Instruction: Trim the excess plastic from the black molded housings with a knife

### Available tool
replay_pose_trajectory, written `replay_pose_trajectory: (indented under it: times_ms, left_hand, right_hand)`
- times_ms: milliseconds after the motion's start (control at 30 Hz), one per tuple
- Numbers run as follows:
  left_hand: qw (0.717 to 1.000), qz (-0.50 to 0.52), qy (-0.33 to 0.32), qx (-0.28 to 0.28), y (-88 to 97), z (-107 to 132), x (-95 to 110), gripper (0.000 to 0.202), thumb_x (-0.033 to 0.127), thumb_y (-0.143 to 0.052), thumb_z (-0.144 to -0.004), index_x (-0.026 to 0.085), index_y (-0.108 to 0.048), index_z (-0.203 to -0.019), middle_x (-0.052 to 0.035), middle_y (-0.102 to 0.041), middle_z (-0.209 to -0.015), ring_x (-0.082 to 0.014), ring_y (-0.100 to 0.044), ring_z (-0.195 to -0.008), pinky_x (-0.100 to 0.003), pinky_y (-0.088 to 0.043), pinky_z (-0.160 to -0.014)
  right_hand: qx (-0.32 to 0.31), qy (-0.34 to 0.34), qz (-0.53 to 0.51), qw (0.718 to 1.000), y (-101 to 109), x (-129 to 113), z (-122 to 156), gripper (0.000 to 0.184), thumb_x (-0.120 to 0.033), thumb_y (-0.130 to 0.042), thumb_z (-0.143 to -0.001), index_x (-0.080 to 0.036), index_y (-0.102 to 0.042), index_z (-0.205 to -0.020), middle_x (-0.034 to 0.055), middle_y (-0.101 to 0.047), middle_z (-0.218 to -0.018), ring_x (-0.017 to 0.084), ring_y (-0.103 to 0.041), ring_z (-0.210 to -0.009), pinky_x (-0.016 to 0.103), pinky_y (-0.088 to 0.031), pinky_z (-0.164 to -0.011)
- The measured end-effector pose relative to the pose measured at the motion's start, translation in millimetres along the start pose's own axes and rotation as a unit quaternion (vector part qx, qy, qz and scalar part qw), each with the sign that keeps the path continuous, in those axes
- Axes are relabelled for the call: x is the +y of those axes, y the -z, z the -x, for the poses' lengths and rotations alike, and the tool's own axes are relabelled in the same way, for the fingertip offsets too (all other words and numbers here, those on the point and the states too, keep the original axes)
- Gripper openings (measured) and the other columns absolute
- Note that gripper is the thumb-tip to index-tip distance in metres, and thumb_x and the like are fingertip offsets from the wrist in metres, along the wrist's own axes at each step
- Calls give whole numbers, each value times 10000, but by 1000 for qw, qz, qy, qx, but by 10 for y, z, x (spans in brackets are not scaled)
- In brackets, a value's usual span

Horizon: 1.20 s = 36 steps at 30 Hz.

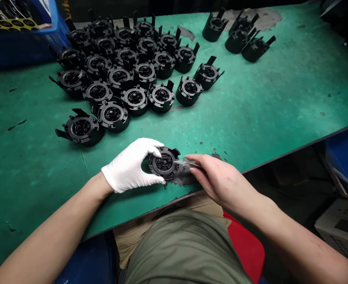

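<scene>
My left hand (pixel 129 165), in a white fabric glove, grips a round black plastic part (pixel 163 163) by its rim, with the fingers above and the thumb below. My bare right hand (pixel 218 177) pinches a small slim blade (pixel 181 163), whose tip touches the part's edge. Under the part and the blade lies a dark patch of scraps or worn mat (pixel 185 179); I cannot tell which. The blade's handle is hidden by my right fingers.
Several matching black parts (pixel 120 77) stand in a dense group on the worn green bench top (pixel 250 98), and more (pixel 240 39) stand at the back right. A blue crate (pixel 20 39) sits at the back left, with a blue bin (pixel 347 157) beyond the bench's right edge.
</scene>
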<state>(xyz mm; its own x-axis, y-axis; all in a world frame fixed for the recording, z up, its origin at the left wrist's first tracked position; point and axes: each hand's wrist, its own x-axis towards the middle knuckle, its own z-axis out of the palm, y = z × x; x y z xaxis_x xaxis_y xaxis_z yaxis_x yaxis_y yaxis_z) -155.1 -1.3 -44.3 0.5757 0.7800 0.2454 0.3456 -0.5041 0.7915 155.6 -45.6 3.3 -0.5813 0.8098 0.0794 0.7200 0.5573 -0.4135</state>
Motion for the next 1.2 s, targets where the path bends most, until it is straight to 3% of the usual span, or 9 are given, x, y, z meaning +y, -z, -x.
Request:
replay_pose_trajectory:
  times_ms: [167,400,767,1000,1200]
  left_hand:
    - [1000,8,14,-3,2,0,3,657,473,-1055,-725,246,-621,-1163,-144,-701,-1408,-328,-701,-1297,-508,-586,-1122]
    - [1000,16,7,1,-7,-14,-2,668,493,-1057,-719,244,-625,-1164,-140,-707,-1400,-323,-703,-1295,-497,-584,-1123]
    - [999,34,7,14,-16,4,-10,722,497,-1064,-703,259,-589,-1192,-133,-705,-1401,-319,-709,-1293,-501,-573,-1128]
    - [999,32,-1,12,-19,-4,-23,707,456,-1059,-722,250,-551,-1168,-141,-693,-1402,-311,-711,-1277,-491,-574,-1104]
    - [1000,15,-14,9,-30,-9,-37,714,428,-1064,-719,246,-537,-1165,-139,-692,-1386,-304,-708,-1267,-484,-575,-1093]
  right_hand:
    - [17,40,50,998,-21,-11,-156,148,-289,-566,-1160,-181,-626,-1241,55,-769,-1058,198,-739,-936,318,-554,-781]
    - [16,71,101,992,36,-7,-217,138,-280,-550,-1168,-180,-638,-1131,50,-741,-954,192,-700,-846,319,-493,-696]
    - [21,78,63,995,-17,38,-204,110,-273,-567,-1163,-179,-619,-1140,50,-722,-971,188,-685,-859,324,-479,-692]
    - [7,91,179,980,37,-86,-177,137,-169,-596,-1116,-212,-601,-985,16,-564,-825,212,-507,-738,370,-366,-656]
    - [-11,79,195,977,29,-163,-132,186,-127,-579,-1100,-224,-569,-942,12,-529,-833,215,-460,-731,374,-328,-665]
